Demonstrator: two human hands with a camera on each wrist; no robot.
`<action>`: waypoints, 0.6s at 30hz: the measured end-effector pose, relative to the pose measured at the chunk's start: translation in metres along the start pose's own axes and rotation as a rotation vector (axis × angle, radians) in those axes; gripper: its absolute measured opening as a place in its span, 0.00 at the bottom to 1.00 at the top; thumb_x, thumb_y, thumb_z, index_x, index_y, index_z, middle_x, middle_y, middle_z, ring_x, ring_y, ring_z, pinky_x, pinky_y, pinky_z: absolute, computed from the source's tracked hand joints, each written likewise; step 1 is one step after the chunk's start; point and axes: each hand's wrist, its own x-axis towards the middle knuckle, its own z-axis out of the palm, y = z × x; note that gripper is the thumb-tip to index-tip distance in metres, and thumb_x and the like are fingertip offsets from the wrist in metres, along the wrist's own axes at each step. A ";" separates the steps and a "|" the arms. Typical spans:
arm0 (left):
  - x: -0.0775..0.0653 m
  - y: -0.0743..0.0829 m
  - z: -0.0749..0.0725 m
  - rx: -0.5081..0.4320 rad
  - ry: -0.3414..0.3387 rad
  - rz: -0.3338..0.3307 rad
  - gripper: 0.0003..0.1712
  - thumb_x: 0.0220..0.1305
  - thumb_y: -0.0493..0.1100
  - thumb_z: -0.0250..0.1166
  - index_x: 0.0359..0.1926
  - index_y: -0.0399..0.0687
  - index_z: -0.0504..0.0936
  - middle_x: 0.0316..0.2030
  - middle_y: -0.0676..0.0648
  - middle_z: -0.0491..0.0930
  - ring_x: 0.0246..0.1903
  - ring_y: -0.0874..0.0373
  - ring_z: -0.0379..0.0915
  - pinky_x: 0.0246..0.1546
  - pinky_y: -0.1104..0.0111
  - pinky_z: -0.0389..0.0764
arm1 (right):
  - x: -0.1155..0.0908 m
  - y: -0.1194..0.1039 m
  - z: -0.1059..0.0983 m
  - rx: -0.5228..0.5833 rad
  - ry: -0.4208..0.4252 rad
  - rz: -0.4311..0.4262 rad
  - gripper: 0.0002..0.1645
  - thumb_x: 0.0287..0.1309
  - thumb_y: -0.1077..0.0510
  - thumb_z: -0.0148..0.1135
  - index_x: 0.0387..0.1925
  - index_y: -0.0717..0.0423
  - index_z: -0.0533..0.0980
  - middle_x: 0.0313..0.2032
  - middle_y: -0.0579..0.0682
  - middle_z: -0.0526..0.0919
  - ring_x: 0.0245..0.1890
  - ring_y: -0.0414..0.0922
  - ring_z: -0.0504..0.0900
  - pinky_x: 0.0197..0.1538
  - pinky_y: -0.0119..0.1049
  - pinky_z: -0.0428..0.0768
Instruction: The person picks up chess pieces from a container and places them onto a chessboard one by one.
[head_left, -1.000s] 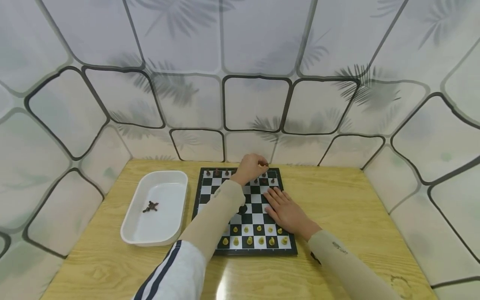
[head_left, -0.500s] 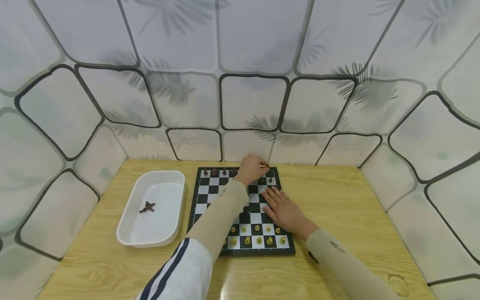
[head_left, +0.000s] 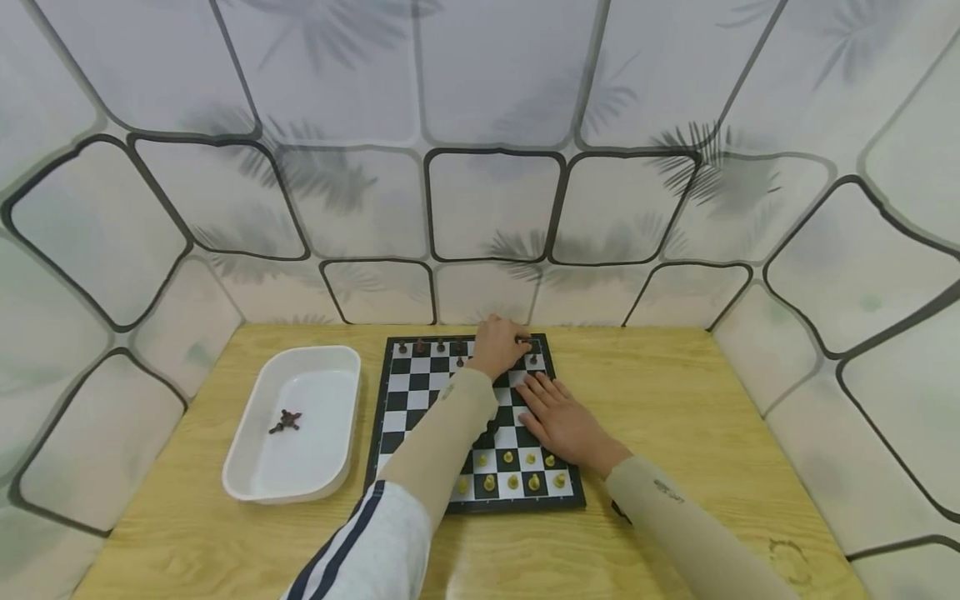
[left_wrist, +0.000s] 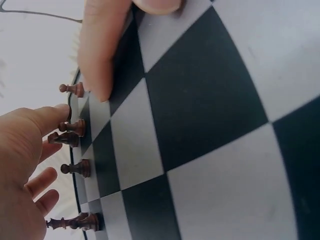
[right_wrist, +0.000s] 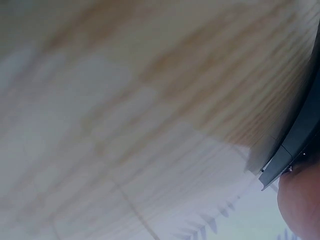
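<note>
A black-and-white chessboard (head_left: pixel 401 400) lies on the table. My left hand (head_left: pixel 497 348) reaches across to its far right corner, and thumb and fingertips pinch a small dark brown chess piece (head_left: pixel 522 340), mostly hidden by the fingers. Beside this hand in the left wrist view stand a brown pawn (left_wrist: pixel 72 90), a knight (left_wrist: pixel 63 139) and another pawn (left_wrist: pixel 75 169). My right hand (head_left: pixel 564 423) rests flat on the board's right side, its fingers spread. Yellow chess pieces (head_left: pixel 534 482) stand in two rows along the near side.
Left of the board, a white plastic tray (head_left: pixel 234 467) holds a little heap of brown chess pieces (head_left: pixel 287 421). The wooden table (head_left: pixel 645 367) ends at a patterned curtain (head_left: pixel 487 208) behind. Several brown pieces (head_left: pixel 420 346) stand along the board's far left edge.
My left hand has lowered the brown piece slightly toward the far right corner of the board. The right hand stays flat in place. The whole head view has shifted a little.
</note>
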 end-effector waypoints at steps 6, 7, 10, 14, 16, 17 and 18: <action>0.001 -0.002 0.005 -0.012 -0.003 -0.004 0.17 0.74 0.56 0.66 0.60 0.63 0.88 0.59 0.51 0.87 0.64 0.45 0.76 0.70 0.48 0.72 | 0.001 -0.001 -0.001 -0.007 -0.006 0.004 0.38 0.84 0.42 0.42 0.82 0.58 0.57 0.82 0.60 0.57 0.84 0.59 0.52 0.83 0.56 0.56; 0.001 -0.001 0.005 -0.011 -0.005 -0.005 0.17 0.74 0.55 0.66 0.60 0.63 0.88 0.59 0.51 0.86 0.64 0.45 0.75 0.71 0.48 0.72 | 0.001 -0.001 -0.002 -0.007 -0.005 0.003 0.38 0.84 0.42 0.42 0.82 0.58 0.57 0.82 0.60 0.57 0.84 0.59 0.52 0.83 0.57 0.56; 0.001 0.002 0.004 0.004 -0.014 -0.013 0.17 0.75 0.55 0.66 0.61 0.64 0.88 0.61 0.51 0.86 0.65 0.45 0.75 0.71 0.48 0.72 | 0.001 -0.001 -0.003 -0.004 -0.005 0.003 0.38 0.84 0.42 0.42 0.82 0.58 0.57 0.82 0.60 0.57 0.84 0.59 0.52 0.83 0.56 0.56; 0.002 0.006 0.003 0.043 -0.026 -0.037 0.18 0.75 0.56 0.65 0.62 0.67 0.87 0.62 0.52 0.84 0.66 0.45 0.74 0.71 0.49 0.72 | 0.001 -0.002 -0.003 -0.004 -0.010 0.004 0.37 0.84 0.42 0.42 0.82 0.58 0.57 0.82 0.59 0.57 0.84 0.58 0.52 0.83 0.56 0.56; 0.003 0.008 0.004 0.065 -0.033 -0.050 0.19 0.75 0.57 0.64 0.63 0.68 0.86 0.63 0.52 0.84 0.65 0.46 0.74 0.70 0.50 0.73 | 0.001 -0.002 -0.003 -0.003 -0.012 0.004 0.37 0.84 0.42 0.42 0.82 0.59 0.57 0.82 0.60 0.57 0.84 0.59 0.52 0.83 0.56 0.56; 0.003 0.009 0.004 0.071 -0.033 -0.055 0.19 0.75 0.57 0.65 0.63 0.68 0.86 0.63 0.52 0.84 0.65 0.46 0.74 0.70 0.50 0.73 | 0.001 -0.002 -0.003 -0.003 -0.011 0.003 0.38 0.84 0.42 0.42 0.82 0.59 0.57 0.82 0.60 0.57 0.84 0.59 0.52 0.83 0.56 0.56; 0.004 0.009 0.004 0.083 -0.035 -0.060 0.19 0.75 0.58 0.64 0.63 0.68 0.86 0.62 0.53 0.84 0.65 0.46 0.74 0.69 0.51 0.73 | 0.001 -0.002 -0.003 -0.004 -0.013 0.004 0.38 0.84 0.42 0.42 0.82 0.59 0.57 0.82 0.60 0.57 0.84 0.59 0.52 0.83 0.56 0.56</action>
